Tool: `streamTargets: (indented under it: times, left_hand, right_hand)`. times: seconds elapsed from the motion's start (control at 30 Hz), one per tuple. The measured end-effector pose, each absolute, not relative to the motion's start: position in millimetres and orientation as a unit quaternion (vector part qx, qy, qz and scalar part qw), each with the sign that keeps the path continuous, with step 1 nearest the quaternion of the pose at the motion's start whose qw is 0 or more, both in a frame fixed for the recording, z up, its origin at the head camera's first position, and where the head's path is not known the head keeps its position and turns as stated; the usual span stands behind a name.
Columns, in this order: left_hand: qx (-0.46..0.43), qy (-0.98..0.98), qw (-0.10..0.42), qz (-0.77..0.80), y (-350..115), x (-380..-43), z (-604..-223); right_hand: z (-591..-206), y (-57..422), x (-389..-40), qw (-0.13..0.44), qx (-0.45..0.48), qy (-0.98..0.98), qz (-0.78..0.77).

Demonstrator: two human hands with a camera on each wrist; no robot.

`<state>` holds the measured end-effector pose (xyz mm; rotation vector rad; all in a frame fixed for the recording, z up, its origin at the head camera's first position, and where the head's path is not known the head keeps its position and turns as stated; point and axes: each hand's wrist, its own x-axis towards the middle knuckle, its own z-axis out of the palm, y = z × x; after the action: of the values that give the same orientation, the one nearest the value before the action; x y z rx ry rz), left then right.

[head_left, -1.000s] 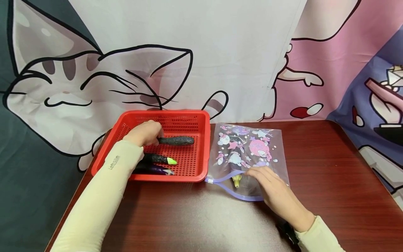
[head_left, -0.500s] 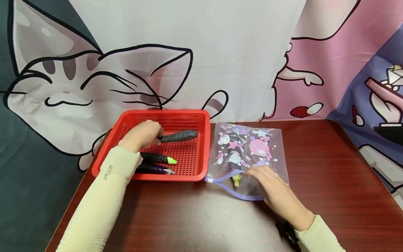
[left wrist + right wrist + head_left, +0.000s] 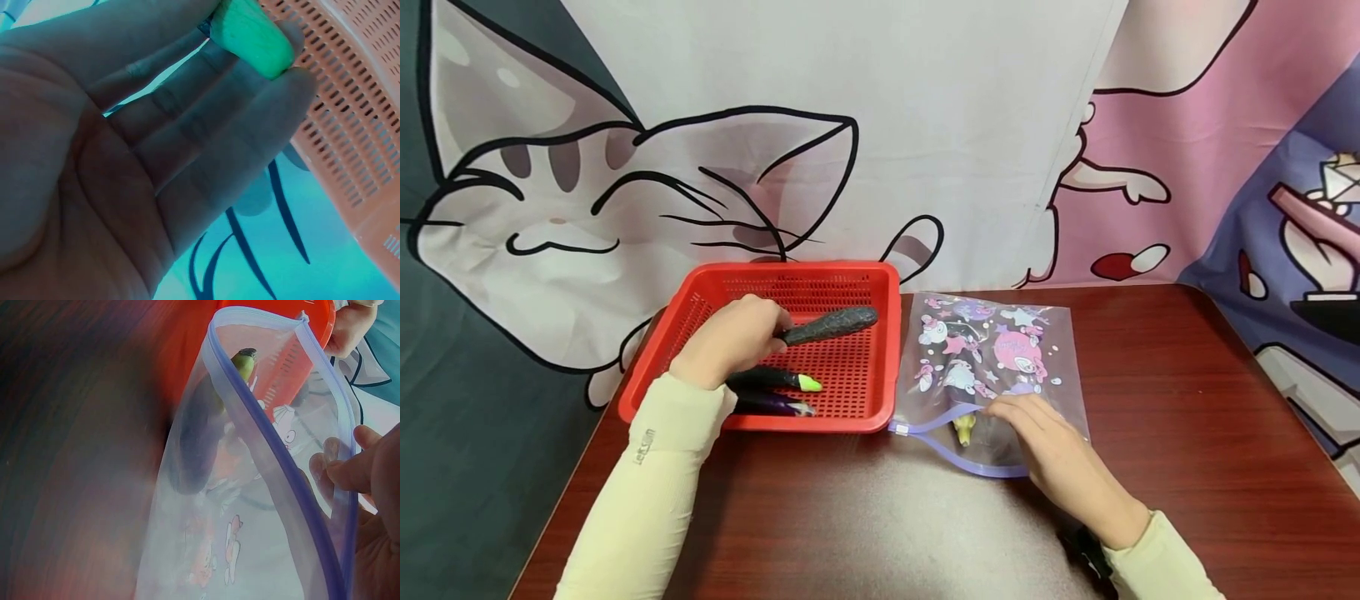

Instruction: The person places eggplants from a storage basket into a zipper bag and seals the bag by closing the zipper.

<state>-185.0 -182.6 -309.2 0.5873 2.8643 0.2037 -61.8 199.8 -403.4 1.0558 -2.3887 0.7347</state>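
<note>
My left hand (image 3: 730, 340) pinches one end of a long, dark, wrinkled eggplant (image 3: 835, 326) above the red basket (image 3: 887, 358). In the left wrist view, its bright green stem end (image 3: 253, 39) lies between the fingertips. Two more eggplants lie in the basket below: a black one (image 3: 771, 377) with a green tip and a glossy purple one (image 3: 772, 405), both partly behind the hand. My right hand (image 3: 1060, 458) pinches the purple-edged rim of a clear zip bag (image 3: 962, 342), holding its mouth apart. Inside the bag lies another eggplant (image 3: 197, 437), its green stem towards the mouth.
Both basket and bag are on a brown wooden table (image 3: 1165, 400), side by side with the bag on the right. Behind the table hangs a cartoon-printed cloth (image 3: 970, 150). The bag's slider (image 3: 901, 430) sits at the left end of its rim, close to the basket.
My left hand has drawn back slightly towards me, and the far end of the held eggplant has risen and shifted right. The right hand and the bag have stayed put.
</note>
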Motion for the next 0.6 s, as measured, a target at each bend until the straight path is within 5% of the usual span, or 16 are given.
streamTargets:
  times: [0.6]
  left_hand:
    - [0.219, 0.971, 0.055, 0.079, -175, -150, -307]
  right_hand:
    - [-406, 200, -63, 0.215, 0.378, -0.863, 0.258]
